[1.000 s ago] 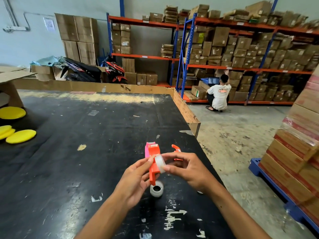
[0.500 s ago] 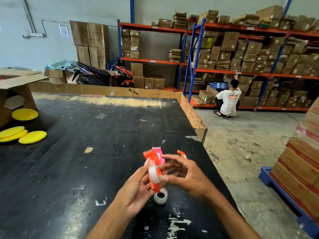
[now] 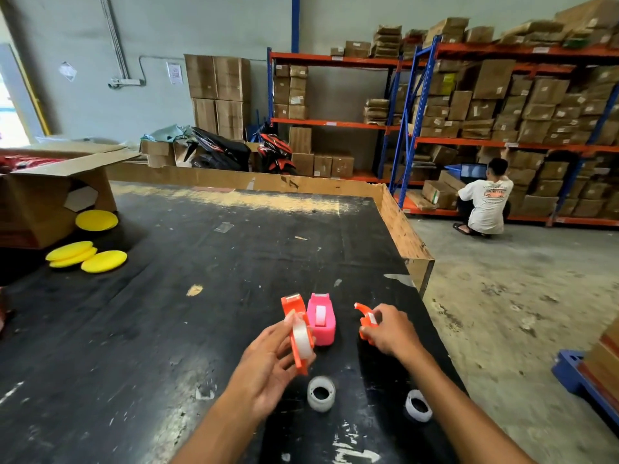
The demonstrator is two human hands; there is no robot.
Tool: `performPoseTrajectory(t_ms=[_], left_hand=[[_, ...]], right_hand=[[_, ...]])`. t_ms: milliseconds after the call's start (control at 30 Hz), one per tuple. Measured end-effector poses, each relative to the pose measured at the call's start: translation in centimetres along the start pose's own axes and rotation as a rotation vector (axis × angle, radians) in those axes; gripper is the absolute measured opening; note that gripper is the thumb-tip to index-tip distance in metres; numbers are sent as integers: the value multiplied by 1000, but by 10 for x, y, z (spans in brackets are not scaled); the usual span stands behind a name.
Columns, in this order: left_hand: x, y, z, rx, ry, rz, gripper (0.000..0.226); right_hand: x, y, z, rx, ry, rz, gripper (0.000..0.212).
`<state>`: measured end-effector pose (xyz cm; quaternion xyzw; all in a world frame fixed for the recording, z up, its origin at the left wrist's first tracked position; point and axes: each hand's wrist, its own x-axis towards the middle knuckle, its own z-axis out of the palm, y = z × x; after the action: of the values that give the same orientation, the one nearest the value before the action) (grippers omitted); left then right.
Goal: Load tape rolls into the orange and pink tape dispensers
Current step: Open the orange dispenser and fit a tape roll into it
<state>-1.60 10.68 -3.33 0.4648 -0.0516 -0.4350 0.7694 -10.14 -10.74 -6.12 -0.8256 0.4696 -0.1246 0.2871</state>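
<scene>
My left hand (image 3: 268,360) holds the orange tape dispenser half (image 3: 294,324) above the black table, with a clear tape roll (image 3: 301,339) seated in it. The pink tape dispenser (image 3: 321,321) stands upright on the table just behind, a roll of tape showing in its slot. My right hand (image 3: 390,331) rests on the table to the right, its fingers closed on a separate orange dispenser piece (image 3: 365,318). Two loose white tape rolls lie near me: one (image 3: 321,393) below the left hand, one (image 3: 417,406) by my right forearm.
The table's right edge (image 3: 415,256) drops to the concrete floor. Yellow round pads (image 3: 87,257) and an open cardboard box (image 3: 50,192) sit at the far left. A person (image 3: 485,202) squats at the shelving beyond. A blue pallet (image 3: 582,373) with boxes stands at right.
My right hand has left the orange dispenser half and moved right onto the separate orange piece. The left hand keeps the dispenser half with the roll. The camera has turned left.
</scene>
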Motion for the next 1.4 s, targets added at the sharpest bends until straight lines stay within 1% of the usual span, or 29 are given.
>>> performPoseTrajectory(t_ms=[67,133,167,233,300,400,600,767,833,900,1067,1200,1300,1400], left_hand=[[1,-1,0,4,5,8,70],[2,-1,0,9,10,13,69],[3,-1,1,10,12,14,69],[6,-2,4,20,9,18,71],[9,-3,7,34,-1,24,71],[11,-6,12,54,-43,19,70],[12,-6,17,77,-103,-3,66],[12,-4,17,77,-140,-26,60],[12,-3,18,86,-158,-28,64],[12,-1,18,93,-178,-12,67],[7,0,20,105,-220,74,55],[1,3,24,111,-244,76,51],[0,6,23,85,-263,70,52],[-1,6,24,81,-267,72,54]], right_hand=[[-8,-5,-6,306,-64,5,23],[-25,-15,-15,589,-145,-41,28],[-35,-22,-21,673,-192,-79,31],[-55,-33,-31,752,-266,-168,32],[-70,-40,-35,778,-312,-248,32],[-82,-42,-35,756,-309,-292,33],[-96,-41,-38,800,-242,-300,34],[-105,-41,-40,848,-226,-318,37],[-108,-41,-40,882,-236,-308,38],[-111,-42,-40,896,-249,-292,40],[-118,-43,-36,891,-178,-314,42],[-120,-44,-33,925,-150,-329,50],[-121,-43,-32,954,-170,-334,49],[-123,-45,-31,951,-154,-351,48]])
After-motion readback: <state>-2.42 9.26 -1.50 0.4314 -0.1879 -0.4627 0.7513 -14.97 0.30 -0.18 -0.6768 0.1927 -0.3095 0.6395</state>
